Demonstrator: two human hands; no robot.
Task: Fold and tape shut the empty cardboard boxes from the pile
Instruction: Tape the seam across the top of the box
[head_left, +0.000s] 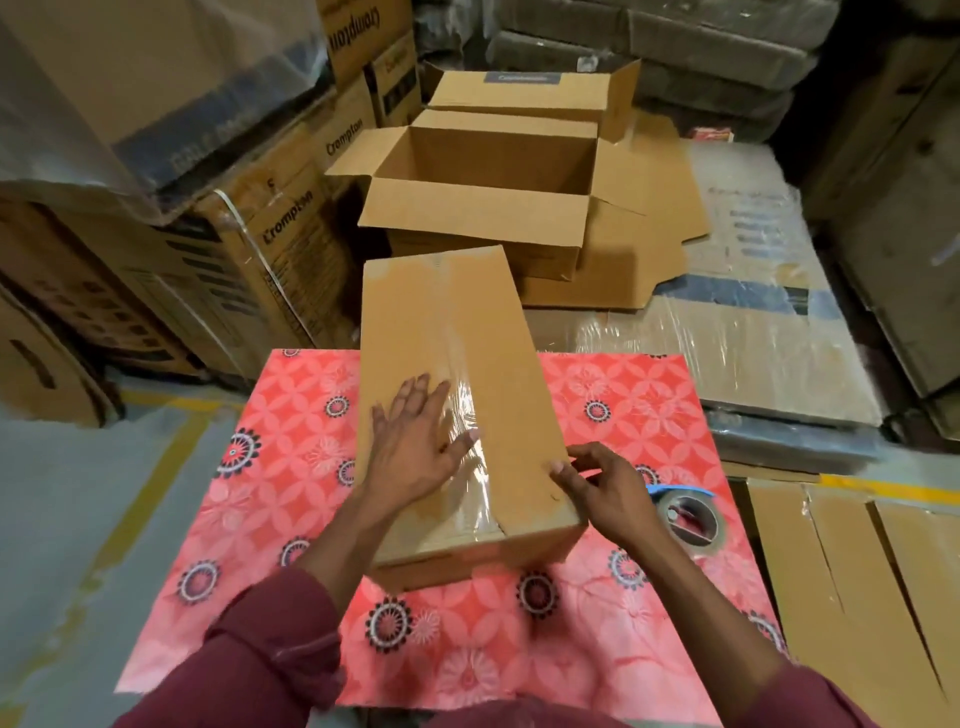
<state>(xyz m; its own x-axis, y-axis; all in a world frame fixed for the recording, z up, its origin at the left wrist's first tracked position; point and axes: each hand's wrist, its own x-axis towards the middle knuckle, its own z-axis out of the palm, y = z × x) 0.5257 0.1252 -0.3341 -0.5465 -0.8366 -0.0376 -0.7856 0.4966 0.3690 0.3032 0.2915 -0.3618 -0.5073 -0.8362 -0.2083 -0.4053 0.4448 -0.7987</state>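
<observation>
A closed brown cardboard box lies lengthwise on a table with a red flowered cloth. Clear tape runs along the seam on its top. My left hand lies flat on the top, fingers straight, pressing on the tape. My right hand holds the box's near right edge with curled fingers. A roll of tape on a blue-handled dispenser sits on the cloth just right of my right hand.
Beyond the table an open empty box stands on flattened cardboard, with another open box behind it. Printed cartons are stacked at left, plastic-wrapped flat cartons at right, brown boxes at lower right.
</observation>
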